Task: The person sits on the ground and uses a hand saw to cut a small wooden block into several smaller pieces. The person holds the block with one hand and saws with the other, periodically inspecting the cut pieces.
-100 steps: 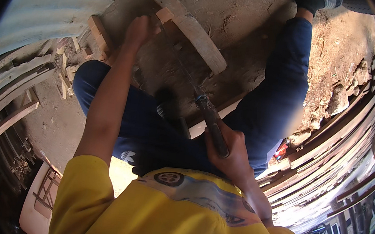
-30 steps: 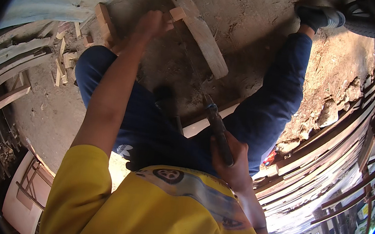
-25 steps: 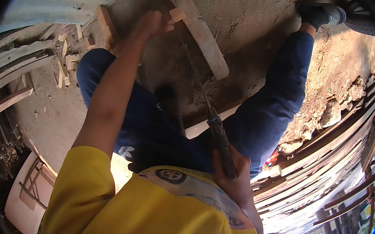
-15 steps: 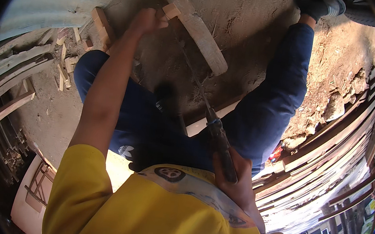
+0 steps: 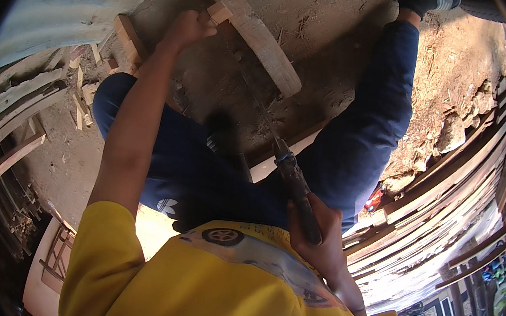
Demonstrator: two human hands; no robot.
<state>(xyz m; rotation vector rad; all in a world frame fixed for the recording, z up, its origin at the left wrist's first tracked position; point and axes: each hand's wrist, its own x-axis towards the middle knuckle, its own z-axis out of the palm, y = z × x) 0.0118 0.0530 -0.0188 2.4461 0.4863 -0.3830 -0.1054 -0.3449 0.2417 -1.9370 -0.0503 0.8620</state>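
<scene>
Drawn back since moments ago, the right hand [image 5: 325, 226] is gripping a bladed tool [image 5: 292, 176]; the left hand [image 5: 186, 30] is pinching a wooden block [image 5: 220, 12], ideally keeping it still.

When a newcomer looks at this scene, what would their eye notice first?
Probably the yellow shirt, filling the lower middle. Next, the pale beam slanting across upper centre, with a small block near its left end and the left hand beside that. Lower, the right hand grips a dark-handled tool.

The beam [image 5: 262, 42] lies right of the block [image 5: 220, 12].
</scene>
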